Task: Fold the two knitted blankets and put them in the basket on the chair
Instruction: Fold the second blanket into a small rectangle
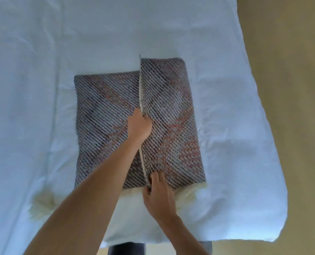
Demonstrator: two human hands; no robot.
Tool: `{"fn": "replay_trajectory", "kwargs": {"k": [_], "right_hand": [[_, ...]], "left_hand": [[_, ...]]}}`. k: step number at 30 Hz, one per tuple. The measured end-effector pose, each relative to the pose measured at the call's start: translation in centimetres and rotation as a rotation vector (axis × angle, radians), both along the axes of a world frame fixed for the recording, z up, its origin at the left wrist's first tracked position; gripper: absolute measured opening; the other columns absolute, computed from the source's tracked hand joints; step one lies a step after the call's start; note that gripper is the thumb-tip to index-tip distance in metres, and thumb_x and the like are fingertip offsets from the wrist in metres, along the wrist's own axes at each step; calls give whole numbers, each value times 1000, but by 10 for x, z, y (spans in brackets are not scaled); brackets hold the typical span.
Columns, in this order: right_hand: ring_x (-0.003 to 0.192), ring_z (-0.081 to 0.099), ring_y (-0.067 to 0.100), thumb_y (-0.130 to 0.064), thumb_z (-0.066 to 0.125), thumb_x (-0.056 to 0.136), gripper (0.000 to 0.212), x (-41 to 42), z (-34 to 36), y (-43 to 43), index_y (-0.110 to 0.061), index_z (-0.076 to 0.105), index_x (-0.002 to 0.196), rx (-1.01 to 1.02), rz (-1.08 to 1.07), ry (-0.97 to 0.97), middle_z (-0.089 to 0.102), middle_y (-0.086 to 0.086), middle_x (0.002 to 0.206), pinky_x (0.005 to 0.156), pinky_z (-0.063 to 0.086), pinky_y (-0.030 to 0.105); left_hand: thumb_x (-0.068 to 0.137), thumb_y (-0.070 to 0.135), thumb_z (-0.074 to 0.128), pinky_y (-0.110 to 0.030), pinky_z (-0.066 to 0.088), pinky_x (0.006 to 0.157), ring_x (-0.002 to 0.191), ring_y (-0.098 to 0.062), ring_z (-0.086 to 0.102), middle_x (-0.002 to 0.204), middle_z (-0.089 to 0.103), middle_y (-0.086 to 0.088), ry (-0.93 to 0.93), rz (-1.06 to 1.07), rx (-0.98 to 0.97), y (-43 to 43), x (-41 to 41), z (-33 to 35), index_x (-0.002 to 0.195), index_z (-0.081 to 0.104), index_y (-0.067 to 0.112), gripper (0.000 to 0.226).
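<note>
A grey knitted blanket [105, 115] with reddish patches lies on the white bed, its right part folded over to a middle edge. My left hand [139, 124] grips that folded edge halfway up, fingers tucked under it. My right hand [157, 194] pinches the same edge at the blanket's near corner. A cream fluffy layer [188, 192] shows under the blanket along its near side. Only one knitted blanket is in view; the basket and chair are out of view.
The white bed cover [42, 70] fills most of the view, its right edge [274, 144] dropping to a beige floor [304, 89]. A cream fluffy tuft [40, 201] sticks out at the near left. Something dark [123, 248] stands below the bed's near edge.
</note>
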State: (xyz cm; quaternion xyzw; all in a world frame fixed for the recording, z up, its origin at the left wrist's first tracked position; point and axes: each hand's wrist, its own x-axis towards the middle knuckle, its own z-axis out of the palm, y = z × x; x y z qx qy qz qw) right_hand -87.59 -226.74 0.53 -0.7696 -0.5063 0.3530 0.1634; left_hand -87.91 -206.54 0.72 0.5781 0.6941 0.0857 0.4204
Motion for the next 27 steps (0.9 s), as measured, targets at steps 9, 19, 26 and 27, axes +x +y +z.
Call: {"fn": "replay_trajectory", "kwargs": {"k": [9, 19, 26, 27], "right_hand": [[81, 58, 16, -18, 44, 91, 14, -137, -7, 41, -17, 42, 105, -158, 33, 8, 47, -3, 99, 59, 34, 21], [72, 48, 9, -17, 48, 91, 14, -195, -18, 52, -16, 42, 103, -236, 30, 16, 41, -7, 94, 48, 27, 13], [80, 58, 12, -14, 48, 91, 11, -222, -23, 60, -16, 43, 101, -205, 20, 50, 51, -3, 100, 64, 47, 22], [81, 58, 12, -14, 47, 91, 12, -224, -25, 60, -17, 43, 102, -217, 10, 49, 51, -3, 101, 66, 49, 24]], "left_hand": [[101, 17, 38, -22, 33, 42, 54, -9, 44, 107, 55, -13, 27, 37, -44, 37, -150, -21, 138, 35, 2, 40], [100, 19, 41, -22, 33, 46, 57, -9, 41, 99, 56, -15, 42, 11, -108, 48, -212, -37, 113, 49, 1, 24], [99, 21, 42, -22, 36, 49, 63, -12, 48, 107, 57, -15, 31, 35, -114, 61, -239, -46, 114, 52, 4, 25], [98, 20, 42, -23, 36, 51, 65, -13, 48, 105, 57, -13, 26, 33, -126, 60, -242, -46, 115, 51, 4, 25]]}}
